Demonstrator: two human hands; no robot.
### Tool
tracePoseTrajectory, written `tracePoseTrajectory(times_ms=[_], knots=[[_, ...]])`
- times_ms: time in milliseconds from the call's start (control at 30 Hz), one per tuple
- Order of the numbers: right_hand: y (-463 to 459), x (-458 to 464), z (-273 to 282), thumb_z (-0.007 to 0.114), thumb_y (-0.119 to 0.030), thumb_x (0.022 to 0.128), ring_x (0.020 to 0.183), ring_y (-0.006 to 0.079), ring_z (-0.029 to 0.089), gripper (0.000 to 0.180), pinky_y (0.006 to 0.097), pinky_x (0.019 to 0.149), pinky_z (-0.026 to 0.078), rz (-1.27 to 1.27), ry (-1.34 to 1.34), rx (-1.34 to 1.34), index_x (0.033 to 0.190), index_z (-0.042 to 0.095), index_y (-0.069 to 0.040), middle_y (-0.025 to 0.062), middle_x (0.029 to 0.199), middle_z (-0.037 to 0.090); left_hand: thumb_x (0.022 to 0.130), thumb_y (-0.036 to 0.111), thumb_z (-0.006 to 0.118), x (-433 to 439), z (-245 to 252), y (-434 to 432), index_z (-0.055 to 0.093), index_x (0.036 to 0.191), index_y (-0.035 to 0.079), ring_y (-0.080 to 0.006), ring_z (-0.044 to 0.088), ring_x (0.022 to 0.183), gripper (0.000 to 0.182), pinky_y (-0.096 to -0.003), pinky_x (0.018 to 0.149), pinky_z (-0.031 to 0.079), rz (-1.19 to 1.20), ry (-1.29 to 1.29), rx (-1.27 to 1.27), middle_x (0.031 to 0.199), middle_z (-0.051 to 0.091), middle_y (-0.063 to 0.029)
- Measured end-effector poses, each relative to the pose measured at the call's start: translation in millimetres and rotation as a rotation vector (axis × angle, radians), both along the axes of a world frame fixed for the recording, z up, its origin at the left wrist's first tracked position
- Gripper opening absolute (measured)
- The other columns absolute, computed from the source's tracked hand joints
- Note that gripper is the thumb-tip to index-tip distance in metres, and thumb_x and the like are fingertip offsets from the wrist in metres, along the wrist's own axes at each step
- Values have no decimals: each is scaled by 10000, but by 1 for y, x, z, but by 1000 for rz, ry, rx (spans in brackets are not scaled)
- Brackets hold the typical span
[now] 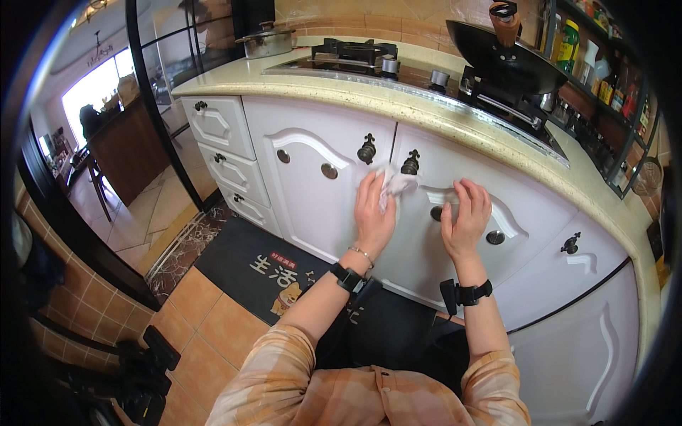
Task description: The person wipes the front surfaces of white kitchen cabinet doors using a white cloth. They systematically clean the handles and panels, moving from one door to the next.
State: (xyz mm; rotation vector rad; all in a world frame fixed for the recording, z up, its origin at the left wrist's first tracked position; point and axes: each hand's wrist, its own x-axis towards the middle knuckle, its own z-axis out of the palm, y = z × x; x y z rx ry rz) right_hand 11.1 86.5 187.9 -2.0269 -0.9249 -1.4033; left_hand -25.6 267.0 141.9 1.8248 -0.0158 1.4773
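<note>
Bunched in my left hand [375, 215] is a crumpled white cloth [399, 183], possibly a wipe. It is just below the dark ornate knob [410, 162] of the right white cabinet door [413, 255]. My right hand [466, 221] holds nothing; its thumb stands apart from the fingers. It is in front of that same door, beside a round dark metal vent [437, 213]. Whether its fingertips touch the door I cannot tell. A second round vent [495, 237] sits to its lower right. The left cabinet door [303, 197] has a similar knob [367, 149].
Above the doors juts a speckled stone countertop edge [373, 101] with a gas hob [346, 68]. A wok [501, 58] stands tilted over the right burner; a lidded pot [267, 41] is at the left. Bottles [569, 45] fill a rack. A dark mat [256, 255] covers the tiles.
</note>
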Motion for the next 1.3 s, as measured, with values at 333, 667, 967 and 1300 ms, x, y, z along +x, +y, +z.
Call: tracePoseTrajectory(times_ms=[333, 667, 967, 1300], knots=[[5, 20, -26, 634, -135, 784, 1207, 333, 447, 438, 468, 1038, 345, -72, -90, -1, 1218, 609, -78, 94, 1267, 535, 770, -16, 640, 11, 5, -2, 584, 1212, -1, -378, 563, 1079, 446, -435, 890, 493, 158, 76, 176, 1262, 560, -191], [0, 27, -38, 634, -105, 763, 1143, 309, 466, 434, 450, 998, 357, -124, -120, 58, 1197, 624, -91, 75, 1202, 530, 799, -5, 608, -11, -88, -3, 556, 1231, -15, -410, 549, 1115, 436, -438, 920, 482, -25, 398, -74, 1249, 551, -201], [-15, 28, -41, 617, -81, 775, 1136, 295, 485, 380, 435, 990, 367, -97, -93, -6, 1154, 635, -86, 77, 1157, 556, 777, 31, 648, 3, 67, -5, 594, 1210, 40, -364, 574, 1068, 437, -411, 899, 490, 38, -76, 196, 1205, 575, -185], [-8, 30, -46, 616, -71, 775, 1159, 296, 476, 356, 451, 1009, 342, -103, -118, 54, 1129, 647, -79, 71, 1149, 571, 754, 45, 691, 14, -14, -14, 458, 1288, -38, -423, 494, 1158, 588, -459, 955, 446, 111, 119, 185, 1283, 466, -248]])
